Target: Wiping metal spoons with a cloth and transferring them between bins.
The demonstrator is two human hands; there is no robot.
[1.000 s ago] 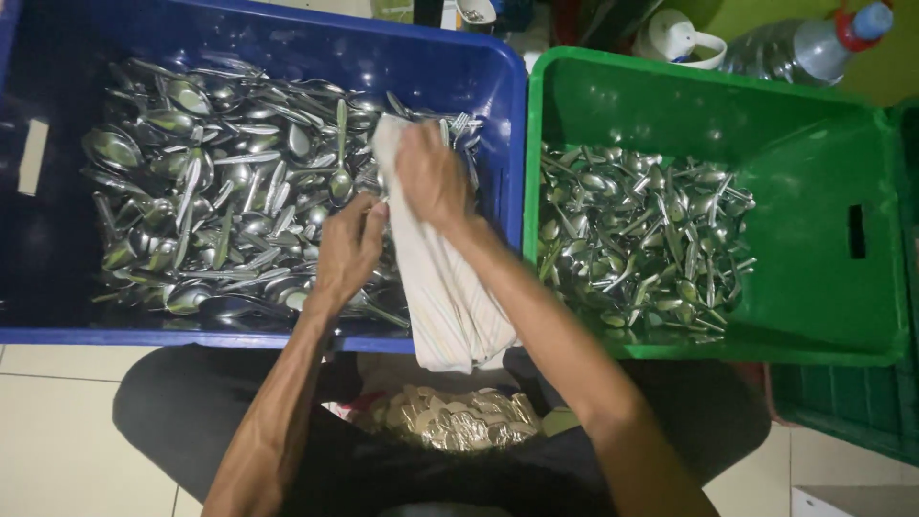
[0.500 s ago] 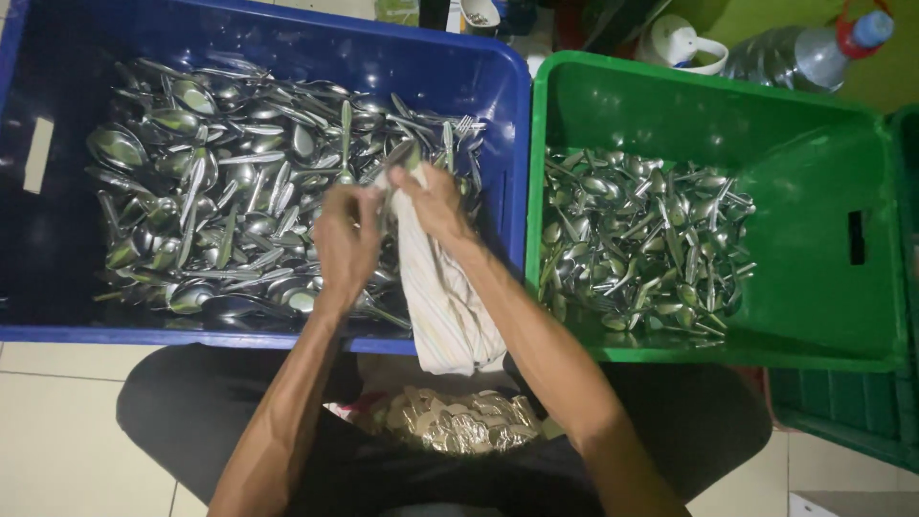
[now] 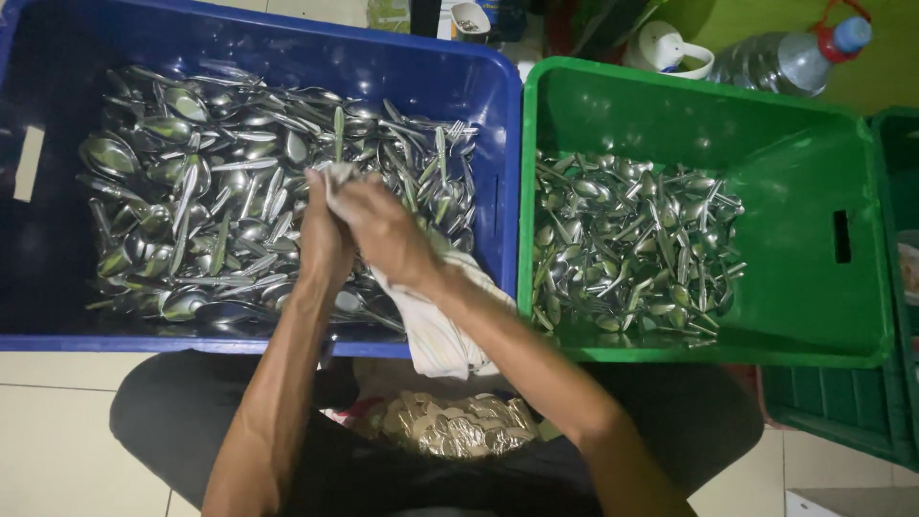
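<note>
A blue crate holds a heap of steel spoons, with a fork or two among them. Over its right half, my left hand and my right hand are pressed together around the top of a pale striped cloth. The cloth trails down over the crate's front edge towards my lap. Whether a spoon is wrapped inside the cloth is hidden by my fingers. To the right stands a green crate with a smaller pile of spoons.
A bag of small gold-coloured pieces lies in my lap. Behind the crates stand a white mug and a clear plastic bottle with a blue cap. Another green crate sits at the far right. The floor is pale tile.
Both hands and the cloth have moved left and closer together over the blue crate. The right hand, earlier high on the cloth, now wraps it against the left hand.
</note>
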